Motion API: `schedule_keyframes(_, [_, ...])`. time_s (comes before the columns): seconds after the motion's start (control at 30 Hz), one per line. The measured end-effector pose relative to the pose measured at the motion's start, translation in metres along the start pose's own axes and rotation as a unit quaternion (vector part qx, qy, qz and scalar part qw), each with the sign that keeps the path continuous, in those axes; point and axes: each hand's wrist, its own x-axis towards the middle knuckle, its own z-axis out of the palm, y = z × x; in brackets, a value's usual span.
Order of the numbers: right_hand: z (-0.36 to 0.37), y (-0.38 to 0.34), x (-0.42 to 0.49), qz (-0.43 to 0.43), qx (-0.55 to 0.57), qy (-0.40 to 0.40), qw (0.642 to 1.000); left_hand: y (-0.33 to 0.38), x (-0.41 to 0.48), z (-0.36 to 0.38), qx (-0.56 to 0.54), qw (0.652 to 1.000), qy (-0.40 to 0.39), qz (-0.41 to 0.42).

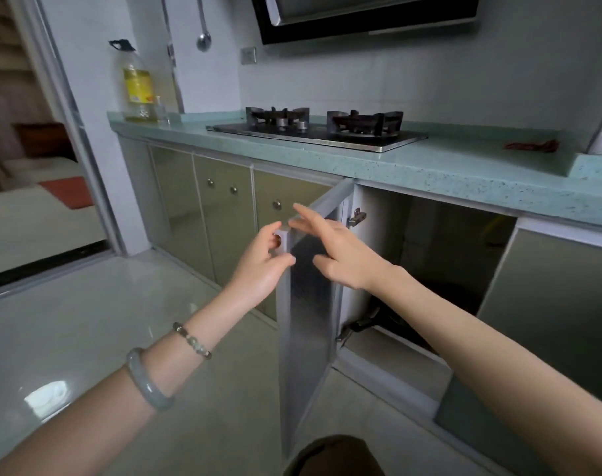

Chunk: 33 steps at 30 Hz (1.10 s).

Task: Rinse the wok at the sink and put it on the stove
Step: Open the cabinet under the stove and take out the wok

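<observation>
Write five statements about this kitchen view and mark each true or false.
The cabinet door under the counter stands open. True.
A wok sits on the stove. False: both burners are bare; a dark pan lies inside the cabinet.
The left hand grips the door's edge. True.
The right hand is clenched in a fist. False: its fingers are stretched out.
The oil bottle stands right of the stove. False: it stands left of it.

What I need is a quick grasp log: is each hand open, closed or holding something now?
Left hand: pinches the edge of the open cabinet door.
Right hand: open, fingers straight, holding nothing.
</observation>
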Motion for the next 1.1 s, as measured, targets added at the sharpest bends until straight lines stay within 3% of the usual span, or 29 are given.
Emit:
schedule_keyframes(0.1, [0.018,-0.001,0.029,-0.014,-0.038,-0.028,0.999,-0.012,0.013,-0.014,0.021,0.999,0.030,-0.021])
schedule_keyframes(0.3, [0.027,-0.010,0.070,-0.007,-0.073,-0.070,0.995,-0.013,0.035,-0.034,-0.035,0.991,0.108,-0.078])
schedule_keyframes(0.5, [0.019,0.004,0.050,-0.027,-0.161,-0.055,0.985,-0.026,0.038,-0.027,-0.058,0.989,0.132,-0.042])
schedule_keyframes(0.57, [0.009,0.021,0.030,-0.015,-0.182,-0.048,0.982,-0.036,0.035,-0.015,0.015,0.984,0.179,-0.003])
schedule_keyframes(0.67, [-0.008,0.055,-0.006,0.026,-0.237,-0.053,0.970,-0.052,0.024,0.016,0.192,0.946,0.239,0.108])
schedule_keyframes(0.73, [-0.020,0.079,-0.033,0.051,-0.282,-0.053,0.957,-0.058,0.018,0.052,0.234,0.942,0.181,0.158])
schedule_keyframes(0.87, [-0.047,0.127,-0.094,0.131,-0.399,-0.080,0.904,-0.064,0.019,0.137,0.219,0.954,0.028,0.204])
schedule_keyframes(1.1, [-0.103,0.190,-0.148,0.187,-0.607,-0.185,0.750,-0.050,0.053,0.278,0.183,0.949,-0.129,0.221])
